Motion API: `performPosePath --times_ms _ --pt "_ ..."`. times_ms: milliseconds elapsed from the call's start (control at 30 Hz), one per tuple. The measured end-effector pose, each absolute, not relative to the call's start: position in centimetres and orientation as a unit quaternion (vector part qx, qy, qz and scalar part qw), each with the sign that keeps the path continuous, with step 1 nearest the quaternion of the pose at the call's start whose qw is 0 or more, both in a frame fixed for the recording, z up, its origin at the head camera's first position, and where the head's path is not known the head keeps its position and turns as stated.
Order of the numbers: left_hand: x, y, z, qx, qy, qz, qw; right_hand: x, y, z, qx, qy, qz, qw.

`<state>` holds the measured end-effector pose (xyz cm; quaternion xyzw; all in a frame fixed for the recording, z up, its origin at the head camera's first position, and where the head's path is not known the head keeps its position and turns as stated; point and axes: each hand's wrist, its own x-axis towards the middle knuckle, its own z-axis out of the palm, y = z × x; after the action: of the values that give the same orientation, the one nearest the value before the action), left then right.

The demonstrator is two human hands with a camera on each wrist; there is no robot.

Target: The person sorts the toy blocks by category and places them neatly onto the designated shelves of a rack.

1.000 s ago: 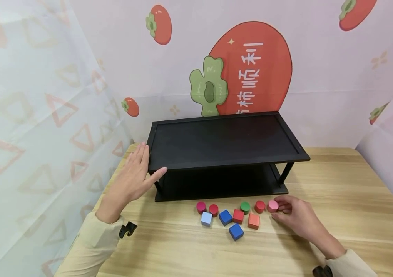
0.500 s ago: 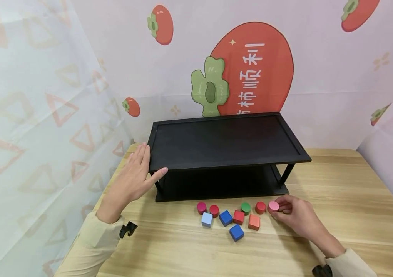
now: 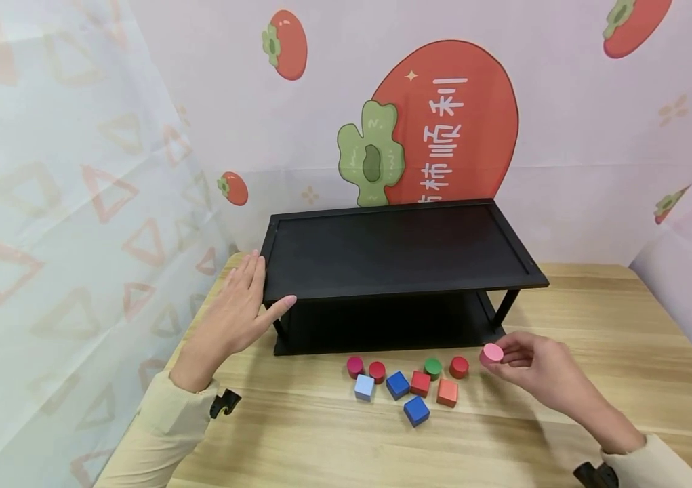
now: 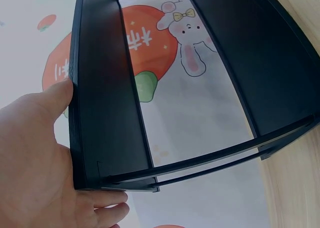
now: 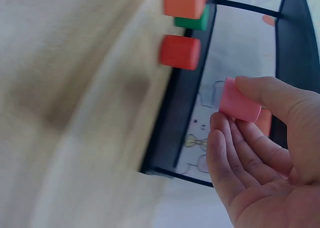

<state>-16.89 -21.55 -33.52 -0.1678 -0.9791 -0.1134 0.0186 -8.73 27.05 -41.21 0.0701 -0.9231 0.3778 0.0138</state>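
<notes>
My right hand (image 3: 543,369) pinches a pink cylinder block (image 3: 491,354) between thumb and fingertips, held just above the table in front of the shelf's right front corner. The right wrist view shows the pink cylinder (image 5: 240,101) tilted in that grip. My left hand (image 3: 230,312) rests against the left end of a black two-tier shelf (image 3: 394,251), fingers straight along its side and thumb on the front edge. Before the shelf lie a green cylinder (image 3: 432,368), a red cylinder (image 3: 459,367), another red cylinder (image 3: 377,371) and a magenta cylinder (image 3: 354,367).
Cube blocks lie nearer me: light blue (image 3: 364,388), two blue, one at the front (image 3: 416,411), red (image 3: 420,383) and orange (image 3: 447,392). The wooden table (image 3: 602,325) extends right of the shelf. Printed cloth (image 3: 565,135) hangs behind and at both sides.
My right hand has lifted the pink cylinder off the table and moved it slightly right and toward the shelf. The left hand and the other blocks stay where they were.
</notes>
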Motion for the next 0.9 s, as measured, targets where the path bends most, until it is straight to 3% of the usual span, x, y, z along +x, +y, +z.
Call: performPosePath --times_ms 500,900 --pt "-16.9 -21.6 -33.4 -0.169 -0.98 -0.105 0.03 -9.0 27.9 -34.7 0.12 -0.916 0.383 0.032" --pt "-16.9 -21.6 -33.8 -0.17 -0.98 -0.101 0.032 -11.5 29.6 -28.9 0.091 -0.944 0.302 0.093"
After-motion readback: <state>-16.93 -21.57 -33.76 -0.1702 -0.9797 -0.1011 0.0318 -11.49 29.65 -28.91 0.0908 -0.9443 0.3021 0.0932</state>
